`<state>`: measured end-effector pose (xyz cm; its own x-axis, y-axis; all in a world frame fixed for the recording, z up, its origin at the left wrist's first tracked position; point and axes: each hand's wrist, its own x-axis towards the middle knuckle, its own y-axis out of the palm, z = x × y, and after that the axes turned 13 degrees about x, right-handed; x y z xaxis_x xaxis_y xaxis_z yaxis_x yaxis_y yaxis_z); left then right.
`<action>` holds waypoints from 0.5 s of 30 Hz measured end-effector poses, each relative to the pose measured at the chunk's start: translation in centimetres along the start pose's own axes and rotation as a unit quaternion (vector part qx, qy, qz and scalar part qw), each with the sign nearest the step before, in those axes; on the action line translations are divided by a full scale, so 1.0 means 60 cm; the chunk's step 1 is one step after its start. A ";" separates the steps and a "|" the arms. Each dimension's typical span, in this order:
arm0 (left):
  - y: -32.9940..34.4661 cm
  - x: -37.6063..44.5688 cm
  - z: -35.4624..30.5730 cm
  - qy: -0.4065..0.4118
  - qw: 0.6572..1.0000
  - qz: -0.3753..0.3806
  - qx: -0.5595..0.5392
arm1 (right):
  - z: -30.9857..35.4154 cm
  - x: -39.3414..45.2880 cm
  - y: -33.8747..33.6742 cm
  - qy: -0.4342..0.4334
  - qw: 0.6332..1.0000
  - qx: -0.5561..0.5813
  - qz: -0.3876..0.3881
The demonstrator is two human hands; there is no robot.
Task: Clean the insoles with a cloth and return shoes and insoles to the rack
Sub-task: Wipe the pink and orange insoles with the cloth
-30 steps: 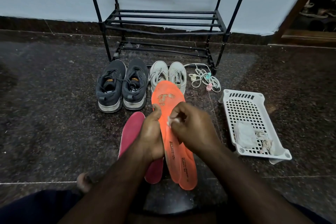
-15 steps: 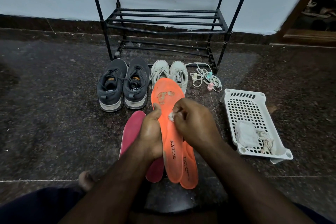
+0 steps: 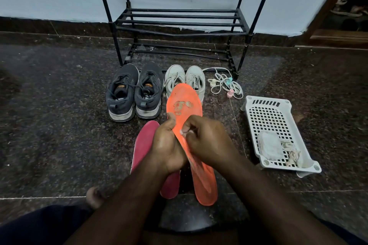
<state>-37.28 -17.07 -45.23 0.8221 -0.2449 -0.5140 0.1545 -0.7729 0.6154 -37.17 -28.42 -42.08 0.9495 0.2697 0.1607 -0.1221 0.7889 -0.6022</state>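
Note:
My left hand point(image 3: 166, 145) grips an orange insole point(image 3: 184, 103) by its left edge and holds it up with its worn toe pointing away. My right hand point(image 3: 207, 139) pinches a small white cloth point(image 3: 182, 132) against the insole's middle. A second orange insole point(image 3: 207, 185) lies on the floor beneath it. To the left lies a pink insole point(image 3: 144, 141), partly under my left wrist. A pair of dark grey shoes point(image 3: 133, 91) and a pair of white shoes point(image 3: 185, 80) stand side by side before the black rack point(image 3: 179, 24).
A white perforated basket point(image 3: 276, 131) with a wipes pack and used cloth bits sits on the floor at the right. Loose white laces point(image 3: 225, 83) lie by the rack's right foot. My bare toe point(image 3: 95, 195) shows at lower left. Dark stone floor all round.
The held insole has tilted, its toe a little farther from me. My right hand has slid slightly along the insole with the cloth.

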 end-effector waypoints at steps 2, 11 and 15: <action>-0.001 0.002 -0.001 0.000 1.000 -0.013 0.006 | -0.001 -0.005 -0.005 0.013 0.998 0.009 0.062; 0.003 0.001 -0.007 -0.007 0.999 0.050 -0.015 | -0.027 0.006 -0.045 0.002 0.994 0.114 0.005; 0.000 0.010 -0.003 0.002 1.000 0.029 0.004 | -0.024 -0.009 -0.003 -0.094 0.995 -0.032 -0.012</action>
<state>-36.68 -17.11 -45.47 0.8312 -0.2875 -0.4759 0.1020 -0.7625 0.6388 -37.24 -29.49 -43.21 0.8805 0.3547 0.3146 -0.0761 0.7607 -0.6446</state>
